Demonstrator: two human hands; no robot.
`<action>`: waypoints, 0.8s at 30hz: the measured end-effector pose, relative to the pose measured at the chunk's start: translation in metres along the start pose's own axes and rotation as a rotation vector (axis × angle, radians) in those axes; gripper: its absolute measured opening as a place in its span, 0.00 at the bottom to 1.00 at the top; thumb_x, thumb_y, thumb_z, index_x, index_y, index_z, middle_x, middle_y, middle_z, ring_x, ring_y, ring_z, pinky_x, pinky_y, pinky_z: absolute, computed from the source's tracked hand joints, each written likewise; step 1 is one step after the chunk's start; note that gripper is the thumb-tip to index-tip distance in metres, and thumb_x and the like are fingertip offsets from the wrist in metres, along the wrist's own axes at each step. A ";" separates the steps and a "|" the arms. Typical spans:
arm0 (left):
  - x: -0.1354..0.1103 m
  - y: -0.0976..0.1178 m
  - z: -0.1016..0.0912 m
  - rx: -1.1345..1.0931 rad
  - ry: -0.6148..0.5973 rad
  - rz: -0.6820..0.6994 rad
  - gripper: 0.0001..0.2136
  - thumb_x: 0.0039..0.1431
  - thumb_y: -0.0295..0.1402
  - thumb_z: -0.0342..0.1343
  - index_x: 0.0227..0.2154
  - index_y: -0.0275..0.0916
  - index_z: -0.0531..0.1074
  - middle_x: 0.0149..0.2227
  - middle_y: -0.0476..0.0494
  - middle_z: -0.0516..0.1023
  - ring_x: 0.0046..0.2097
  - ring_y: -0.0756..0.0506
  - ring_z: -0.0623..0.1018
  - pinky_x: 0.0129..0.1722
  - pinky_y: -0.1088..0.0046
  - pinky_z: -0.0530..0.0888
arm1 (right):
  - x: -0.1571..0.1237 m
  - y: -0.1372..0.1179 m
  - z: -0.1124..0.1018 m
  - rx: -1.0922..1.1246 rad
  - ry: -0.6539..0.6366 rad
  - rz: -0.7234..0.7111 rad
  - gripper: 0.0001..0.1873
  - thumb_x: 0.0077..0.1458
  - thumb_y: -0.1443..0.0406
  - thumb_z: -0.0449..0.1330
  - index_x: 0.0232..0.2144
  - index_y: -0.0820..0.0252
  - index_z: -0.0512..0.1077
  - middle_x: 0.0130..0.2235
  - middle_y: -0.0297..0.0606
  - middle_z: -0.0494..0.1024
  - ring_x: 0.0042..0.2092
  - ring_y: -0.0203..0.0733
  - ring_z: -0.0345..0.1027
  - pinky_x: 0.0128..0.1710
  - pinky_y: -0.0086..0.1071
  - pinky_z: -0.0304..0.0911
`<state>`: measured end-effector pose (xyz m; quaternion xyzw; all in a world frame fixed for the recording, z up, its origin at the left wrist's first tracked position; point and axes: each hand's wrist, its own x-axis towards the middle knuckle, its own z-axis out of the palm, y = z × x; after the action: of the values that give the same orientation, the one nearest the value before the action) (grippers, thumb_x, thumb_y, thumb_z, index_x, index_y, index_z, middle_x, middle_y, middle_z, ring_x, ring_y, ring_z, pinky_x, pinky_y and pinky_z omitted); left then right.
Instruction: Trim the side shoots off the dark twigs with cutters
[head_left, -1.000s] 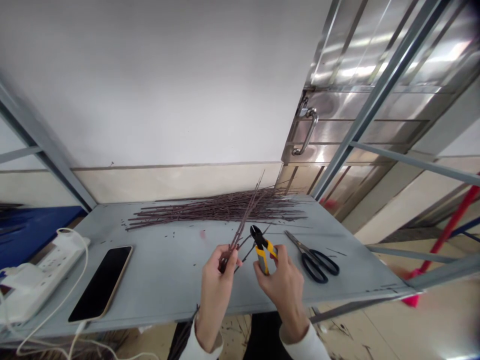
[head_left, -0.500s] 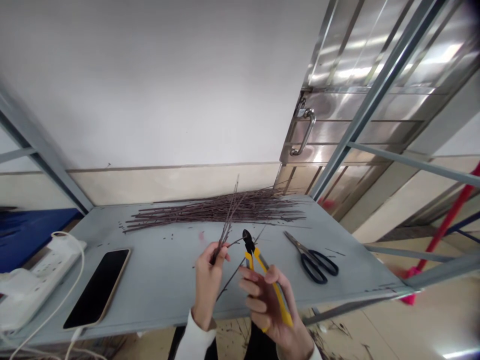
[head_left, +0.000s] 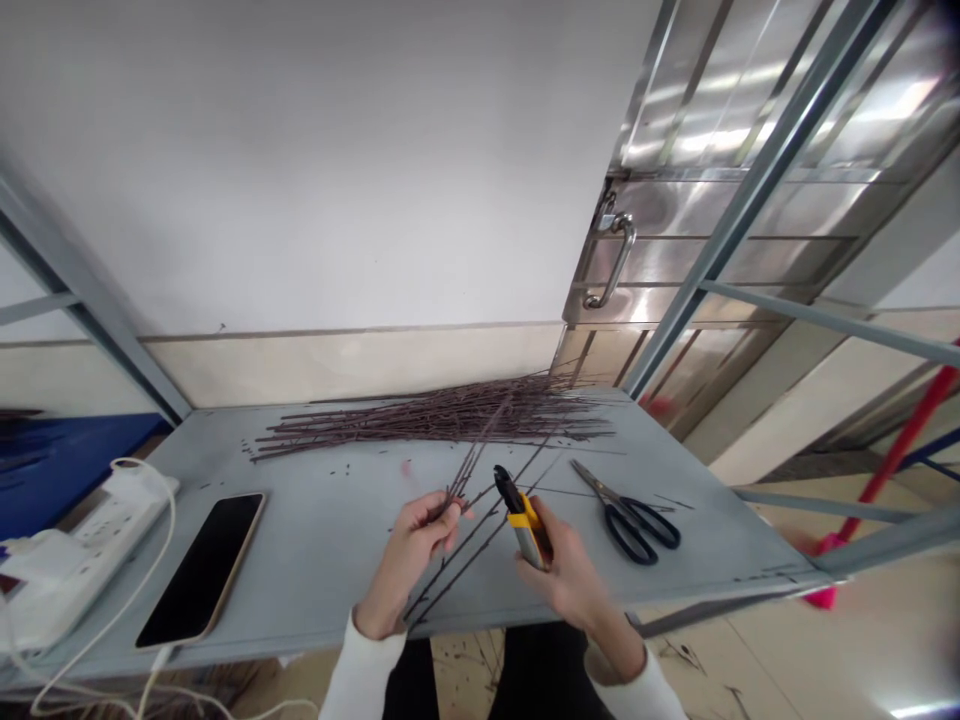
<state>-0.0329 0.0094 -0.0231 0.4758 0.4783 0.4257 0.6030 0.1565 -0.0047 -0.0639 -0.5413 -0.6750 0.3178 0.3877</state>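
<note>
Head view: thin dark-red twigs (head_left: 480,530) clamped in left hand (head_left: 409,555) grip; yellow cutters (head_left: 525,522) in right hand (head_left: 570,570) grip.

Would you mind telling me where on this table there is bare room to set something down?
The widest bare patch of table lies between the phone and the left hand. Another lies right of the scissors, toward the table's corner. It is crowded along the back, at the twig pile, and in the middle, around the right hand and its yellow cutters.
</note>
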 end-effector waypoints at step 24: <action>0.021 -0.003 -0.005 0.175 -0.141 0.170 0.16 0.56 0.45 0.51 0.20 0.40 0.60 0.18 0.57 0.56 0.24 0.50 0.61 0.30 0.73 0.61 | -0.018 -0.005 0.011 0.957 -0.411 0.263 0.14 0.31 0.68 0.55 0.23 0.55 0.52 0.19 0.21 0.49 0.18 0.26 0.39 0.16 0.23 0.39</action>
<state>-0.0339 0.0295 -0.0302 0.5941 0.4281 0.3974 0.5530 0.1468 -0.0237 -0.0686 -0.3107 -0.4430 0.7354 0.4079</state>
